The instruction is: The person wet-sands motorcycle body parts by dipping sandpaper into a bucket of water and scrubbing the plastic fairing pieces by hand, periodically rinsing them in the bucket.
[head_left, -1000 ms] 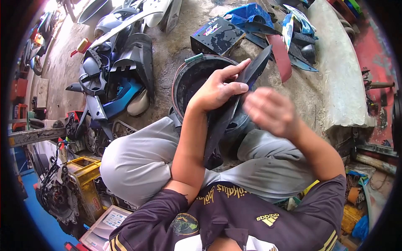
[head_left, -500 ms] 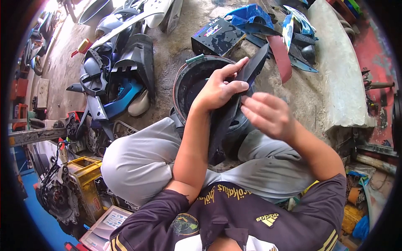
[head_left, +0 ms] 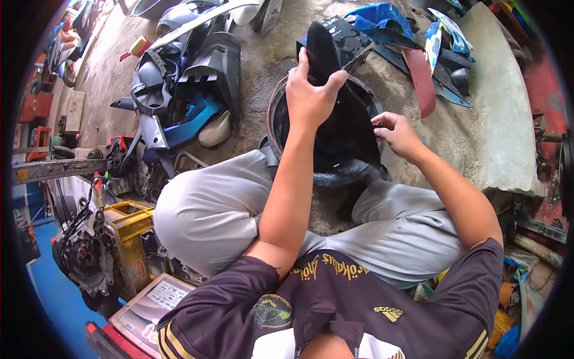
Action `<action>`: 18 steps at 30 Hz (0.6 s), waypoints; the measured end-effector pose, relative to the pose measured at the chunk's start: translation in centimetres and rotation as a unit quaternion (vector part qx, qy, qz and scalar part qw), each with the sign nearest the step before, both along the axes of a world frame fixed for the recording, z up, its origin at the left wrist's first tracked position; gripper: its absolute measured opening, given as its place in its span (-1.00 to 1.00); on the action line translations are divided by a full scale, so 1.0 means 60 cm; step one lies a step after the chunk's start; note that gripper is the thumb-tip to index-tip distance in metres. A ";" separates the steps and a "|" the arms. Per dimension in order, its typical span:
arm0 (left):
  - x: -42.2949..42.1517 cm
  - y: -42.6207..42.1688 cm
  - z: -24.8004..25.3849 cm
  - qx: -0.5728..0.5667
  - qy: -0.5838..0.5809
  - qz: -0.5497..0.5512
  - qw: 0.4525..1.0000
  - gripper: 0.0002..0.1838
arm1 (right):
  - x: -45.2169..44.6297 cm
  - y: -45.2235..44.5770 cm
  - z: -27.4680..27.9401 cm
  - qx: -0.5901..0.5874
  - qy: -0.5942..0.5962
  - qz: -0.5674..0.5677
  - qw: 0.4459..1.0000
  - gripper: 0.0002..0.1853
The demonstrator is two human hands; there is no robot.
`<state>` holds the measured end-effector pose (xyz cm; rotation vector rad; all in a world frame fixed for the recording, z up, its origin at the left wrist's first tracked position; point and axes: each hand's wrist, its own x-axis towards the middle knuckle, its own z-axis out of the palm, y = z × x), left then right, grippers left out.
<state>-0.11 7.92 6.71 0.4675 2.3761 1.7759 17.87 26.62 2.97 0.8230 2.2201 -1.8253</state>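
A long glossy black plastic fairing panel [head_left: 347, 128] is held slanted over a black bucket [head_left: 274, 119] between my knees. My left hand [head_left: 311, 99] grips its upper part, with the thumb on one side and the fingers on the other. My right hand [head_left: 397, 136] is closed in a pinch at the panel's right edge, where a small dark tab shows at the fingertips. Most of the bucket's inside is hidden behind the panel.
A black printed box [head_left: 353, 39] stands behind the bucket. Motorcycle body parts [head_left: 209, 113] lie at left, with blue panels [head_left: 382, 21] and a red strip [head_left: 421, 84] at right. A yellow crate [head_left: 128, 230] and engine parts are at lower left.
The panel has turned so its broad face shows, and its top has shifted left. My right hand has moved from the panel's middle to its right edge. The view has shifted slightly.
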 end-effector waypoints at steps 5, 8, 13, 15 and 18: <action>0.004 0.003 -0.011 -0.054 0.031 0.057 0.996 0.16 | -0.007 0.001 0.026 -0.031 -0.072 0.035 0.996 -0.46; 0.012 0.007 -0.019 -0.103 0.026 0.093 0.990 0.19 | -0.007 -0.010 0.077 -0.118 -0.038 0.034 0.992 -0.33; 0.031 0.026 -0.036 -0.124 -0.020 0.163 0.979 0.17 | -0.010 -0.019 0.053 0.041 0.026 0.075 0.996 -0.63; 0.025 0.022 -0.039 -0.132 -0.007 0.122 0.984 0.12 | -0.012 -0.013 0.051 0.024 0.081 0.025 0.996 -0.69; 0.002 0.002 -0.046 -0.040 -0.053 0.055 0.996 0.01 | -0.002 0.013 0.075 -0.087 0.097 -0.019 0.991 -0.76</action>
